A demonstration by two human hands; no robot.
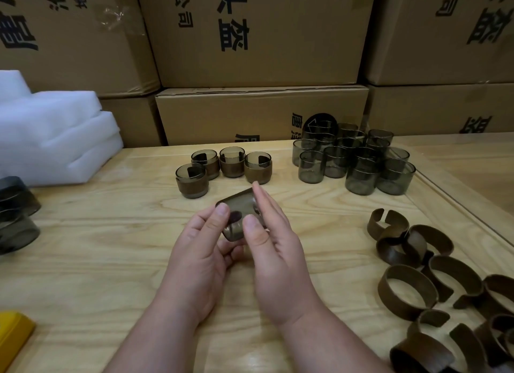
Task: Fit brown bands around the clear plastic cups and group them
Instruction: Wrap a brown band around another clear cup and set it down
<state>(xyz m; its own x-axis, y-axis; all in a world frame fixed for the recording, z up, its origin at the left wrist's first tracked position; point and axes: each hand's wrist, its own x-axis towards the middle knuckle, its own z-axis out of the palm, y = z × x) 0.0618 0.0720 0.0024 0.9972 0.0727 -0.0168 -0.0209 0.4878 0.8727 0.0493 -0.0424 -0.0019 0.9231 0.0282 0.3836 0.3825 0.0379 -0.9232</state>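
Observation:
A smoky clear plastic cup (236, 205) lies tilted on its side between my two hands above the middle of the wooden table (111, 261). My left hand (203, 250) grips it from below and the left. My right hand (272, 250) presses its thumb and flat fingers against the cup's right side. Whether a band is on this cup is hidden by the fingers. Several cups with brown bands (225, 165) stand grouped behind my hands. Several bare cups (353, 158) cluster at the back right. Loose brown bands (409, 286) lie in a pile at the right.
White foam sheets (55, 133) are stacked at the back left. More dark cups (16, 214) sit at the left edge, a yellow object (14, 333) at the lower left. Cardboard boxes (261, 113) wall the back. A glass pane's edge (456, 205) runs along the right.

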